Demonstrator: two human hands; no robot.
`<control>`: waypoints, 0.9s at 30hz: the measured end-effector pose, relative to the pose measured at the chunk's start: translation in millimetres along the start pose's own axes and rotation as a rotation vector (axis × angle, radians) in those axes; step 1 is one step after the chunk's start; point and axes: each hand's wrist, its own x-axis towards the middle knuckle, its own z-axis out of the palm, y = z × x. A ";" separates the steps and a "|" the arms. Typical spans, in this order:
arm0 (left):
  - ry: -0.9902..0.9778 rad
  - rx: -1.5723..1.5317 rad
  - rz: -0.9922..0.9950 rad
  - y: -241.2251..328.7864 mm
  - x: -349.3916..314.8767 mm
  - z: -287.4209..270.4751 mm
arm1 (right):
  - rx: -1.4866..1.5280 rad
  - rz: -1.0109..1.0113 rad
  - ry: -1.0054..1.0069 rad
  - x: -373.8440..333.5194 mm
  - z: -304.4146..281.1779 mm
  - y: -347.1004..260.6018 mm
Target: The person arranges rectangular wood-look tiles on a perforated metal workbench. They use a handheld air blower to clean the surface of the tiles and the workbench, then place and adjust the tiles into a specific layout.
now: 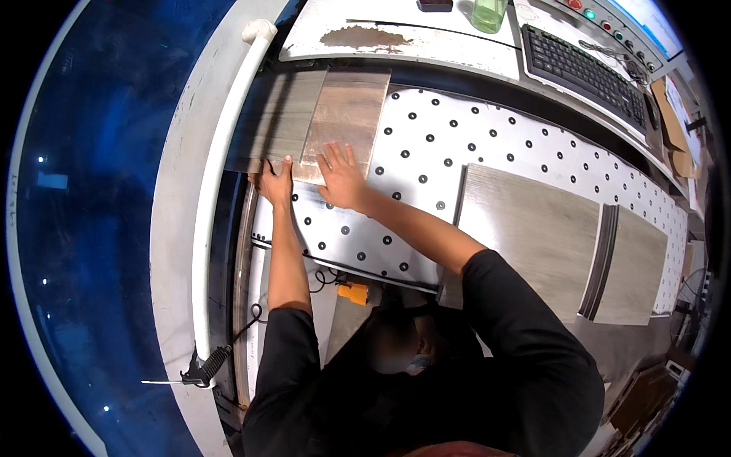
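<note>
So, right hand (342, 180) splays fingers on brown board (350, 107) — left hand (272, 183) at grey board (285, 122), pinch unclear.

No legible lettering or numbers.

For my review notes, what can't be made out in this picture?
Head view:
Brown board: the patch under the right hand, hidden by that hand.
Left hand: its palm, hidden by its own back.
Green container: its top, cut off by the upper edge.
Screen: cut off by the rim.
</note>
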 end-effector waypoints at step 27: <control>0.012 0.043 -0.028 -4.4 -1.1 5.3 | -0.041 -0.136 0.026 32.4 14.9 -4.3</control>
